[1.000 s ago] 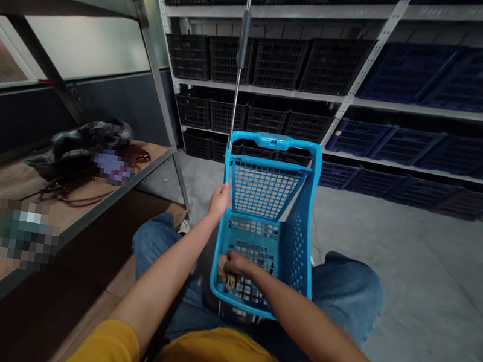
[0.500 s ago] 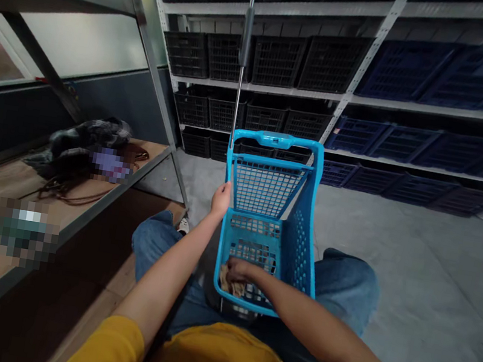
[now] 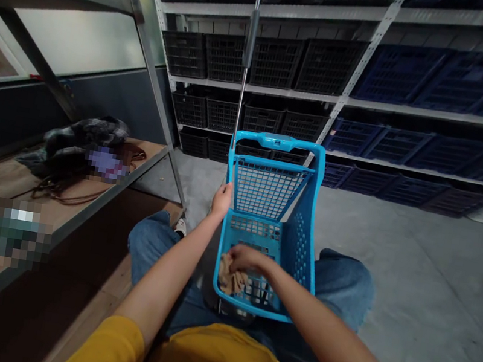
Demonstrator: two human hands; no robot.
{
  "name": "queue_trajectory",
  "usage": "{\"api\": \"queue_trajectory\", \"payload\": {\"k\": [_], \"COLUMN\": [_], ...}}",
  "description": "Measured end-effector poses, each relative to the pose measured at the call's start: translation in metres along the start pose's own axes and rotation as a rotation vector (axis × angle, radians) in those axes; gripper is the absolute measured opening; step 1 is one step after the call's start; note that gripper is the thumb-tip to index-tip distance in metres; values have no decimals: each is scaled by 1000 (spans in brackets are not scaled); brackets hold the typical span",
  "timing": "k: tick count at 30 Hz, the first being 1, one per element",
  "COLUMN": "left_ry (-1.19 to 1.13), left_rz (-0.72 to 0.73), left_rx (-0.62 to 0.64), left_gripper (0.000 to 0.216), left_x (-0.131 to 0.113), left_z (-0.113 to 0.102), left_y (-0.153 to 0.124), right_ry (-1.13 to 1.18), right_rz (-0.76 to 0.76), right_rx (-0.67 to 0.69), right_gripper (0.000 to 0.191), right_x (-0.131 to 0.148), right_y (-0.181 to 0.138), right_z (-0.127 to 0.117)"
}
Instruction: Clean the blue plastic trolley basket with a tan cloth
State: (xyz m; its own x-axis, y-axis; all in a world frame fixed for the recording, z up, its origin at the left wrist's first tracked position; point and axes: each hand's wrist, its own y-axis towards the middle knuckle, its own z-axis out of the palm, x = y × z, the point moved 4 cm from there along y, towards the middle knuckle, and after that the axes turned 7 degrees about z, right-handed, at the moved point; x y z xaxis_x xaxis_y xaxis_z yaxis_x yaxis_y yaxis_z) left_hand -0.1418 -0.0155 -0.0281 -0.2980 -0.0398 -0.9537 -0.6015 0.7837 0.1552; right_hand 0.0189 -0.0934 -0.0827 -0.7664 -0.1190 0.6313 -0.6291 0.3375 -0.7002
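A bright blue plastic shopping basket (image 3: 315, 241) stands between my knees, with a long metal pole (image 3: 250, 41) rising at its far left corner. My left hand (image 3: 222, 200) is closed around the basket's left rim. Inside the basket, my right hand (image 3: 244, 259) grips a crumpled tan cloth (image 3: 232, 280) against the near left inner wall. Part of the cloth and the fingertips on it are hidden. A blue mesh flap (image 3: 270, 191) slants across the far end of the basket.
White metal racks (image 3: 366, 54) hold rows of black crates (image 3: 276, 61) and dark blue crates (image 3: 405, 146) ahead. At my left, a wooden shelf (image 3: 95, 207) carries a dark checked garment (image 3: 71, 139), a brown strap and blurred items. Grey concrete floor (image 3: 430, 266) lies at right.
My right hand has shifted slightly up and to the right inside the basket, and more of the tan cloth shows. My left hand keeps its hold on the rim.
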Motion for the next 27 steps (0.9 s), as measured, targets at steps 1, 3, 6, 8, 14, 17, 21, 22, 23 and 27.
{"api": "queue_trajectory", "payload": {"k": [1, 3, 6, 8, 14, 17, 21, 22, 23, 27], "left_ry": [-1, -10, -15, -1, 8, 8, 12, 12, 12, 21], "left_rz": [-7, -16, -16, -12, 0, -4, -10, -12, -14, -21], "left_rx": [1, 6, 11, 6, -4, -10, -14, -19, -24, -19], "left_gripper": [52, 53, 53, 51, 53, 53, 51, 51, 51, 51], "left_x": [1, 2, 2, 2, 0, 0, 0, 1, 2, 7], "left_z": [0, -1, -3, -3, 0, 0, -2, -2, -2, -1], "left_y": [0, 0, 0, 0, 0, -1, -3, -3, -2, 0], "right_ry": [-86, -163, -192, -182, -66, -226, -300, -302, -301, -270], "right_rz": [34, 73, 86, 65, -235, -102, 115, 134, 138, 67], "right_rx": [-28, -24, 25, 88, 287, 151, 91, 95, 103, 228], "right_gripper": [18, 20, 20, 19, 24, 14, 26, 28, 29, 16], "right_x": [-3, -6, -2, 4, 25, 8, -18, -20, -19, 1], "right_y": [6, 15, 14, 2, -40, -27, 0, 3, 4, -16], "right_z": [12, 32, 35, 21, -9, 12, 46, 50, 50, 24]}}
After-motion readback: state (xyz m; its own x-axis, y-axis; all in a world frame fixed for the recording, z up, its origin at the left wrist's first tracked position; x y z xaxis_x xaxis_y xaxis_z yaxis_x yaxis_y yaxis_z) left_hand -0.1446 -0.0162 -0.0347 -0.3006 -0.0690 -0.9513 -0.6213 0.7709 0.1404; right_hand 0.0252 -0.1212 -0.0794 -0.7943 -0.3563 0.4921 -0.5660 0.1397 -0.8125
